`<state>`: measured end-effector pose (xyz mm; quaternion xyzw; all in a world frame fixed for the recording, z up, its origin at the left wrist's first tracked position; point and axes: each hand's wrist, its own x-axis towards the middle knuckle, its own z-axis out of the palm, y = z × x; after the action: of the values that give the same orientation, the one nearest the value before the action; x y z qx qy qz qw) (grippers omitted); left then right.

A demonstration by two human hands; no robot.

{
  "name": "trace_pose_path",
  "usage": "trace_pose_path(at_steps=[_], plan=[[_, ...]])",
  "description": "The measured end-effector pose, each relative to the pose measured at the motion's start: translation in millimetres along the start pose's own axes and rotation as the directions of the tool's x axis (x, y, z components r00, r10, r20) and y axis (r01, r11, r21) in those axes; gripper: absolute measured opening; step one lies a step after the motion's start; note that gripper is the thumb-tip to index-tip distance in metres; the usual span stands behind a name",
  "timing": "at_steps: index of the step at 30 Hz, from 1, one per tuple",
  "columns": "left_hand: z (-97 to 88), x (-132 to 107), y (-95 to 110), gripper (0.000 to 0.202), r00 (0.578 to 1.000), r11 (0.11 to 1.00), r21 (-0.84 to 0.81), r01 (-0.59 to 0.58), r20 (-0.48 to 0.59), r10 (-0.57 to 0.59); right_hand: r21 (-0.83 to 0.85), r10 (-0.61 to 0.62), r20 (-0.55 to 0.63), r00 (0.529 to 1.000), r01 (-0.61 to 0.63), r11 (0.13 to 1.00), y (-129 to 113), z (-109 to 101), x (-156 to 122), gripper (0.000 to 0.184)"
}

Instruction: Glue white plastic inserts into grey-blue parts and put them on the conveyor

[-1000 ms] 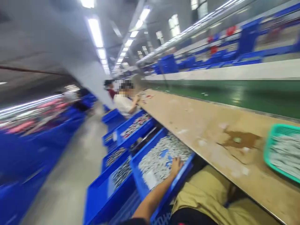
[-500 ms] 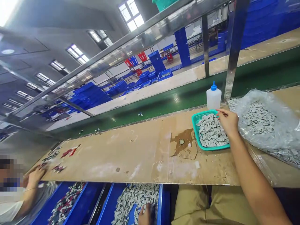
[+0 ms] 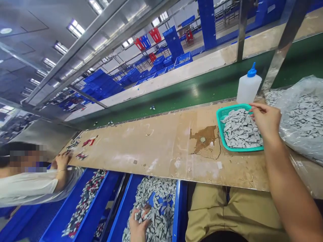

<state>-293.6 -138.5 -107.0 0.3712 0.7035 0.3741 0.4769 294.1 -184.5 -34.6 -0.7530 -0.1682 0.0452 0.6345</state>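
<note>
My left hand (image 3: 139,222) is low at the bottom edge, inside a blue crate (image 3: 180,205) full of small grey pieces (image 3: 161,195). Its fingers are curled round a few of those pieces. My right hand (image 3: 265,120) reaches over the worktable and rests at the far right corner of a teal basket (image 3: 220,119) heaped with grey pieces (image 3: 239,129). Its fingers are bent and pinched at the basket's rim; what they hold, if anything, I cannot make out.
A white squeeze bottle with a blue cap (image 3: 248,86) stands behind the basket. A clear bag of grey pieces (image 3: 301,117) lies to the right. A green conveyor belt (image 3: 202,90) runs behind the brown worktable (image 3: 161,148). A co-worker (image 3: 32,181) sits at the left.
The view swung from the aisle to the worktable. My left hand has closed on pieces in the crate. My right hand came to the teal basket and stays at its corner.
</note>
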Motion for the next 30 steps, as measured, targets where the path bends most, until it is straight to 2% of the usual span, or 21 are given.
trace_pose_path(at_steps=[2, 4, 6, 7, 8, 10, 13, 16, 18, 19, 21, 23, 24, 25, 26, 27, 28, 29, 30], plan=[[0.7, -8.7, 23.3, 0.025, 0.997, 0.975, -0.213, 0.067, 0.056, -0.056, 0.004, -0.001, 0.006, 1.000, 0.001, 1.000, -2.3, 0.0, -1.6, 0.027], [14.5, -20.6, 55.0, 0.023, 0.987, 0.885, -0.445, 0.137, 0.137, -0.084, 0.002, -0.007, 0.010, 1.000, 0.007, 1.000, -4.1, -0.4, -2.8, 0.027], [43.8, -35.3, 92.1, 0.018, 0.975, 0.819, -0.553, 0.151, 0.218, -0.032, -0.001, -0.009, 0.006, 1.000, 0.009, 1.000, -4.7, -0.7, -3.2, 0.027], [64.5, -43.6, 110.9, 0.015, 0.961, 0.809, -0.568, 0.149, 0.276, 0.016, -0.003, -0.008, 0.002, 1.000, 0.008, 1.000, -4.3, -0.8, -2.9, 0.027], [89.2, -52.4, 128.9, 0.012, 0.938, 0.816, -0.560, 0.145, 0.341, 0.067, -0.003, -0.007, 0.001, 1.000, 0.007, 1.000, -3.6, -0.6, -2.2, 0.027], [149.8, -71.1, 159.5, 0.015, 0.871, 0.841, -0.531, 0.105, 0.457, 0.180, 0.000, -0.011, 0.009, 1.000, 0.011, 1.000, -1.6, 0.2, -0.2, 0.029], [259.2, -100.4, 185.9, 0.019, 0.747, 0.917, -0.388, -0.093, 0.582, 0.322, -0.021, -0.017, 0.015, 1.000, 0.018, 1.000, 0.3, 1.8, 3.3, 0.033], [364.6, -127.1, 189.7, 0.027, 0.617, 0.891, -0.291, -0.350, 0.644, 0.453, -0.071, -0.029, 0.033, 0.999, 0.031, 0.997, -2.4, 1.6, 3.1, 0.037], [415.8, -140.6, 184.2, 0.028, 0.541, 0.808, -0.162, -0.566, 0.667, 0.512, -0.084, -0.047, 0.044, 0.998, 0.050, 0.995, -6.3, 0.5, -0.1, 0.036], [433.4, -145.3, 180.4, 0.026, 0.496, 0.762, -0.131, -0.634, 0.687, 0.531, -0.087, -0.055, 0.048, 0.997, 0.060, 0.994, -8.5, 0.0, -2.1, 0.035], [453.5, -149.5, 173.3, 0.017, 0.388, 0.670, -0.127, -0.731, 0.730, 0.562, -0.099, -0.071, 0.064, 0.995, 0.077, 0.992, -12.7, -0.7, -5.9, 0.033], [458.4, -147.0, 168.2, 0.012, 0.254, 0.564, -0.149, -0.812, 0.780, 0.571, -0.124, -0.068, 0.079, 0.995, 0.077, 0.989, -15.8, -0.6, -8.3, 0.032], [456.9, -143.8, 166.5, 0.021, 0.187, 0.498, -0.142, -0.856, 0.812, 0.552, -0.140, -0.060, 0.088, 0.994, 0.072, 0.988, -17.0, -0.4, -8.9, 0.032], [453.4, -139.9, 165.1, 0.036, 0.117, 0.371, -0.088, -0.924, 0.860, 0.496, -0.157, -0.051, 0.096, 0.994, 0.066, 0.985, -18.0, -0.3, -9.4, 0.032], [447.8, -135.6, 163.8, 0.049, 0.085, 0.262, -0.030, -0.965, 0.906, 0.415, -0.178, -0.044, 0.106, 0.993, 0.062, 0.982, -19.0, -0.4, -9.8, 0.033], [440.3, -131.1, 162.8, 0.057, 0.056, 0.182, -0.005, -0.983, 0.942, 0.330, -0.201, -0.039, 0.115, 0.993, 0.062, 0.978, -20.3, -1.0, -10.4, 0.033], [431.1, -126.5, 161.8, 0.061, 0.026, 0.131, -0.014, -0.991, 0.954, 0.299, -0.227, -0.035, 0.123, 0.992, 0.062, 0.972, -22.0, -1.9, -11.2, 0.033], [420.6, -121.7, 161.2, 0.064, -0.002, 0.106, -0.037, -0.994, 0.950, 0.312, -0.255, -0.028, 0.130, 0.991, 0.061, 0.965, -24.1, -3.1, -12.1, 0.033], [410.0, -116.8, 160.9, 0.063, -0.030, 0.097, -0.072, -0.993, 0.926, 0.376, -0.285, -0.019, 0.137, 0.990, 0.058, 0.957, -26.6, -4.3, -13.1, 0.034]])
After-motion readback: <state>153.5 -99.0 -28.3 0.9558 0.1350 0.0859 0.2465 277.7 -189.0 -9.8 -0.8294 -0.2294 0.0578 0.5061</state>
